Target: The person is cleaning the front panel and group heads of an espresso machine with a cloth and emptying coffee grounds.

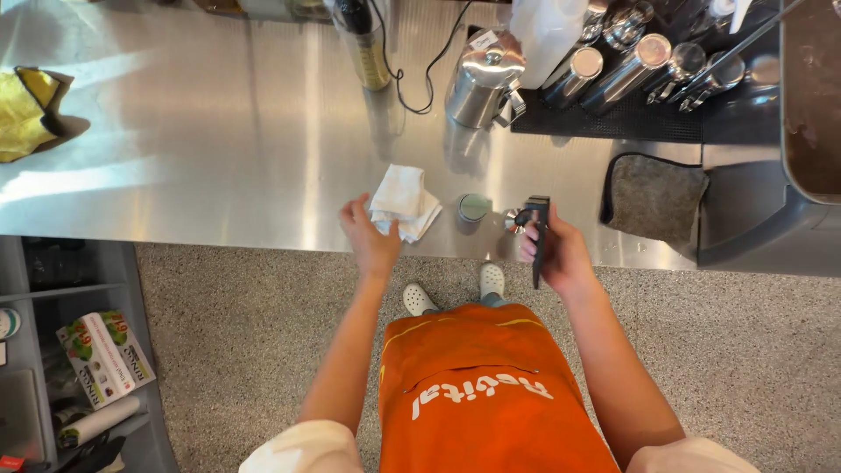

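- Orange apron (491, 394) fills the bottom of the view, with two white clogs (419, 300) on the speckled floor (245, 333) just past it
- Right hand (561, 254) has its fingers wrapped round the black handle of a portafilter (536, 229); the metal head sits at the counter's near edge
- Left hand (370, 238) hovers at the counter edge, fingers loosely curled and a little apart, fingertips just beside a folded white cloth (403, 201); touching or not, cannot tell
- Small round tamper (474, 208) stands between cloth and portafilter
- Grey pad (653, 194) lies to the right on the steel counter (219, 149)
- Farther back stand a steel pitcher (484, 83) and a row of steel jugs (631, 66) on a black mat
- Yellow cloth (22, 109) lies far left
- Shelf (79, 350) under the counter holds a box and a roll
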